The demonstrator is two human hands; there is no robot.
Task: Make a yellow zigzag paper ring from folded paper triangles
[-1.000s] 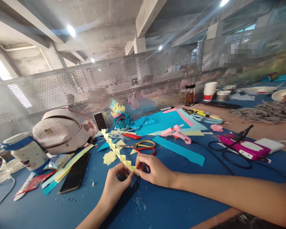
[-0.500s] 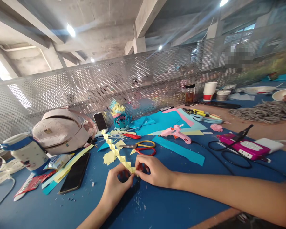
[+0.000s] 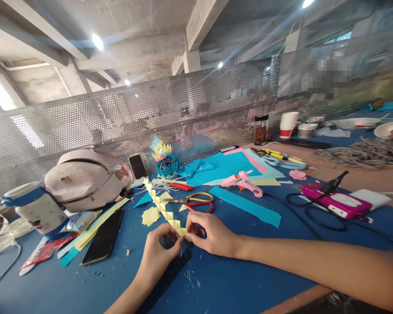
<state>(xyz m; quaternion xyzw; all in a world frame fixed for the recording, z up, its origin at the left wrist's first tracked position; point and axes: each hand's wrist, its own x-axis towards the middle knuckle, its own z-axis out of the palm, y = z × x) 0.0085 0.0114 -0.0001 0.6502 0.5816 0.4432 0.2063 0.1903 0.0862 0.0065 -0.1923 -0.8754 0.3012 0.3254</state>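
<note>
A pale yellow folded paper strip (image 3: 163,209), creased into a zigzag of small triangles, slants up and away over the blue table. Its near end is pinched by my left hand (image 3: 162,248), thumb against fingers. At the tip of that same end, my right hand (image 3: 211,233) also pinches the paper, fingertips close to those of the left. Just beyond my hands lie scissors (image 3: 196,201) with yellow and red handles. Small yellow paper pieces (image 3: 150,216) rest beneath the strip. Farther back stands a folded paper flower (image 3: 167,163) in blue, yellow and pink.
A pink glue gun (image 3: 244,183) lies to the right near a blue paper strip (image 3: 249,207). On the left are a black phone (image 3: 103,237), a backpack (image 3: 85,179) and a bottle (image 3: 36,211). A magenta power bank (image 3: 336,201) with cables sits right. Another person's hand shows far right.
The far end of the folded yellow strip has swung slightly to the right. Both my hands keep their pinch on its near end, almost unmoved.
</note>
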